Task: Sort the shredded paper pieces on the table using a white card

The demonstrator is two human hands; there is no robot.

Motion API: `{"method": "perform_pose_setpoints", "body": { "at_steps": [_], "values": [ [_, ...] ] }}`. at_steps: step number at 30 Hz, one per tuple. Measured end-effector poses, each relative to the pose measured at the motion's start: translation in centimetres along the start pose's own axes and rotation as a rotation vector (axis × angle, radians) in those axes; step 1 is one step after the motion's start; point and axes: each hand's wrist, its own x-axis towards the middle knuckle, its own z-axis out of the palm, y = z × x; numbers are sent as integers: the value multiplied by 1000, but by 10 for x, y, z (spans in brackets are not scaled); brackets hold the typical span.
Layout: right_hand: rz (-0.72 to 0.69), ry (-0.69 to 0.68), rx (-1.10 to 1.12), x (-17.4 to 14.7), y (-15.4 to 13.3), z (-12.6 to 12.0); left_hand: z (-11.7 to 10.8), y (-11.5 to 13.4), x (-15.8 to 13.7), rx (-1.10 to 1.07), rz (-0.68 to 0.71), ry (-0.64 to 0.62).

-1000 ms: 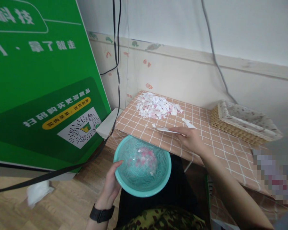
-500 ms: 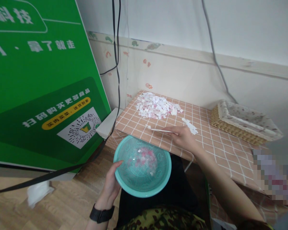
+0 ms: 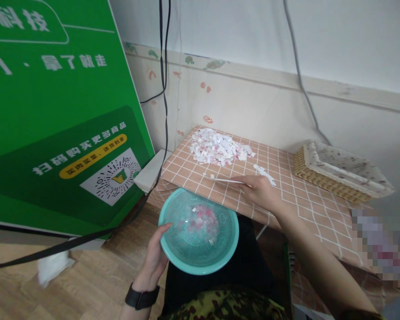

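My left hand (image 3: 156,254) grips the left rim of a teal plastic colander (image 3: 231,251), thumb over the edge, tilted above my lap. Small white and pink paper scraps (image 3: 205,222) lie in its bottom. Over the table's front edge, my right hand (image 3: 258,191) pinches a thin white stick (image 3: 228,180) pointing left. At the stick's tip is a small white paper piece (image 3: 212,177); whether it is gripped or only touched I cannot tell. Behind, a large heap of paper scraps (image 3: 216,146) covers the table's far left corner. A smaller strip of scraps (image 3: 264,173) lies just beyond my right hand.
A checked brown cloth (image 3: 286,195) covers the table. On its right stands a lined wicker basket (image 3: 333,175). Black cables (image 3: 163,80) hang at the left, before a green printed panel (image 3: 53,111). A white bag-like thing (image 3: 53,267) lies on the wooden floor.
The stick's tip has shifted slightly right, with the white piece at it, away from another tiny scrap on the cloth. My left hand and the colander have barely moved.
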Motion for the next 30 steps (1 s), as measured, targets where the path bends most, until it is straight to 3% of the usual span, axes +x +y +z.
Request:
{"method": "perform_pose_setpoints", "body": {
  "at_steps": [3,7,15,23,30],
  "values": [
    [89,-31,-149,4,-2,-11,0,0,1,4,-1,-2],
    [106,-42,-225,13,-4,-20,-1,-1,2,9,6,-5],
    [170,43,-91,16,-13,-8,-2,-3,2,13,7,-17],
    [88,-44,248,18,-10,1,-3,-2,3,6,20,7],
    [122,49,257,15,2,-2,-3,-3,3,-4,11,-5]
  ]
}}
